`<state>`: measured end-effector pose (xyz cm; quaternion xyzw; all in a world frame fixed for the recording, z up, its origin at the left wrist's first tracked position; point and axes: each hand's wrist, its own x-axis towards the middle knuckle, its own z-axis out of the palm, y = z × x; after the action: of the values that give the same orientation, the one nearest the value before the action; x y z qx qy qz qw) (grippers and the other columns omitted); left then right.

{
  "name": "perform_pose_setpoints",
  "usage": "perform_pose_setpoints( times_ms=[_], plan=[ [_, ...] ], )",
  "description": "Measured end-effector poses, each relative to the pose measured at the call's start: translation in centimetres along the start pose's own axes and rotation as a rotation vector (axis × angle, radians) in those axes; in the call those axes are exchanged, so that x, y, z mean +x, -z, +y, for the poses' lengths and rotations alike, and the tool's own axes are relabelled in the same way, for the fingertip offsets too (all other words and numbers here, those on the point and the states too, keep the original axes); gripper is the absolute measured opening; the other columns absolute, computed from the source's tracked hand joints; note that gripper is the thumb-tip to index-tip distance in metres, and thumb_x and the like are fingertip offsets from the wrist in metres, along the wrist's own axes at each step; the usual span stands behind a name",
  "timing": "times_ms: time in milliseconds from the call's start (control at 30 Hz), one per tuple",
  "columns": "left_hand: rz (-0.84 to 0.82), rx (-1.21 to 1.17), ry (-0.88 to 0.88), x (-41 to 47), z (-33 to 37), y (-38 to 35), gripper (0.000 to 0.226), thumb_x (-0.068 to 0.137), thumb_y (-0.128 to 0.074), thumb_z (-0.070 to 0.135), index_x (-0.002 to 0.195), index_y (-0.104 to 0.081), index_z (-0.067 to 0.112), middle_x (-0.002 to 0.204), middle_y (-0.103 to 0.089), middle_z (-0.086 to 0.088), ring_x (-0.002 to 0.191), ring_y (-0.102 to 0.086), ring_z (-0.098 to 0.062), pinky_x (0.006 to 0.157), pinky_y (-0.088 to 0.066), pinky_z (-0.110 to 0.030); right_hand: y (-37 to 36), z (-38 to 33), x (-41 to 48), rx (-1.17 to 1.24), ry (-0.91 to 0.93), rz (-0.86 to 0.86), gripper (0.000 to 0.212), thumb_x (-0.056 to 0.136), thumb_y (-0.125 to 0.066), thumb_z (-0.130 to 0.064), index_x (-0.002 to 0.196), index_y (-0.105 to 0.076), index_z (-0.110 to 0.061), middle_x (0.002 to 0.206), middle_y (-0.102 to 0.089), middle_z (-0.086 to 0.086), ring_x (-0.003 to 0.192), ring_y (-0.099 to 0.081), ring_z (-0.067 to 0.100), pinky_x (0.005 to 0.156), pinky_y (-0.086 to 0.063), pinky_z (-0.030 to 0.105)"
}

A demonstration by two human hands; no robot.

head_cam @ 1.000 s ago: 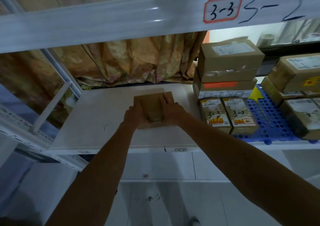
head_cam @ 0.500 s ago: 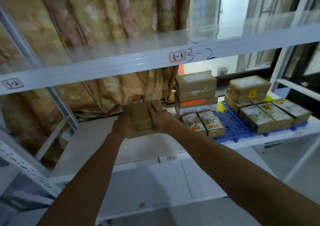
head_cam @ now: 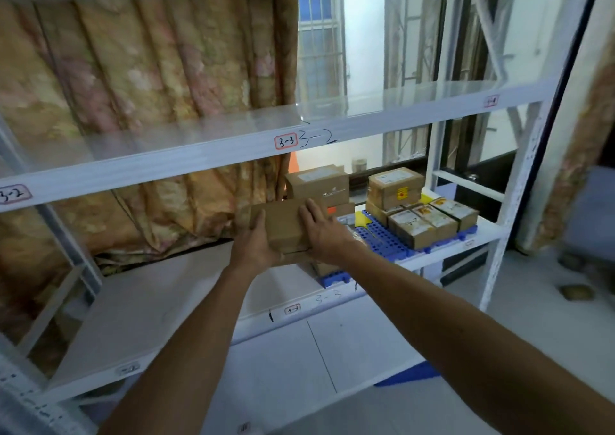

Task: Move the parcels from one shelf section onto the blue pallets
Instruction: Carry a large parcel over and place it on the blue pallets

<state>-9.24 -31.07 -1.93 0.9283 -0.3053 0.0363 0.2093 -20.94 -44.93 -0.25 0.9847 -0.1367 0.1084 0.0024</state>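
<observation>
Since a second ago the parcel has come up off the white shelf board where it lay and has travelled to the right. The camera has also drawn back, so more of the rack shows.

In the head view, the parcel is a plain brown carton held in the air above the board. It sits at the right end of the bare section, in front of the nearest stack of parcels. A flatter brown edge shows just beneath it between the two hands; whether that is a second parcel cannot be told.

The left grip, a bare hand, clasps the carton's left end, with the thumb laid over the top and the fingers hidden below. The right grip clasps the right end, its fingers spread across the top face. Both are closed onto the parcel, and neither has anything else in it.

The blue pallet lies on the same shelf level, just to the right of the hands. It carries a second stack at the back and a row of labelled cartons at the front.

Above, the shelf beam bears a red-framed label reading 3-3, with 3-2 handwritten beside it. A patterned curtain hangs behind the rack on the left, and a barred window shows to its right.
</observation>
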Motion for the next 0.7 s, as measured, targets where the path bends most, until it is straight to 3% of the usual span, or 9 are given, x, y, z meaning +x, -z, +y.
perform_pose_setpoints(
  times_ms=[100, 233, 500, 700],
  plan=[
    [0.006, -0.018, -0.031, 0.1, 2.2, -0.1, 0.118, 0.073, -0.082, 0.039, 0.157, 0.0, 0.026, 0.152, -0.03, -0.021, 0.132, -0.039, -0.039, 0.102, -0.043, -0.045, 0.6, 2.5, -0.6, -0.026, -0.037, 0.076, 0.088, 0.095, -0.059, -0.032, 0.157, -0.001, -0.009, 0.164, 0.003, 0.015, 0.121, -0.05, 0.044, 0.093, -0.045, 0.047],
    [0.036, -0.008, -0.084, 0.9, 5.0, -0.2, 0.118, 0.071, -0.083, 0.036, 0.157, -0.003, 0.025, 0.148, -0.031, -0.019, 0.129, -0.04, -0.037, 0.103, -0.041, -0.043, 1.6, 5.0, -0.9, -0.025, -0.061, 0.066, 0.092, 0.092, -0.063, -0.033, 0.157, 0.0, -0.012, 0.164, 0.003, 0.013, 0.124, -0.046, 0.046, 0.098, -0.043, 0.05],
    [-0.037, -0.02, -0.094, 4.7, 8.7, -3.5, 0.113, 0.072, -0.081, 0.035, 0.155, -0.005, 0.037, 0.161, -0.013, -0.014, 0.139, -0.034, -0.038, 0.106, -0.043, -0.047, -0.1, 11.6, 1.4, 0.018, -0.047, -0.006, 0.098, 0.09, -0.067, -0.034, 0.157, 0.002, -0.013, 0.164, 0.005, 0.011, 0.133, -0.038, 0.046, 0.104, -0.042, 0.052],
    [-0.088, 0.066, -0.037, 8.7, 11.8, -6.8, 0.105, 0.08, -0.076, 0.034, 0.158, -0.006, 0.03, 0.154, -0.025, -0.021, 0.135, -0.036, -0.04, 0.108, -0.039, -0.045, -2.6, 18.3, 5.1, 0.032, 0.043, -0.072, 0.1, 0.088, -0.067, -0.037, 0.157, 0.002, -0.016, 0.164, 0.004, 0.01, 0.127, -0.045, 0.041, 0.103, -0.043, 0.049]
  ],
)
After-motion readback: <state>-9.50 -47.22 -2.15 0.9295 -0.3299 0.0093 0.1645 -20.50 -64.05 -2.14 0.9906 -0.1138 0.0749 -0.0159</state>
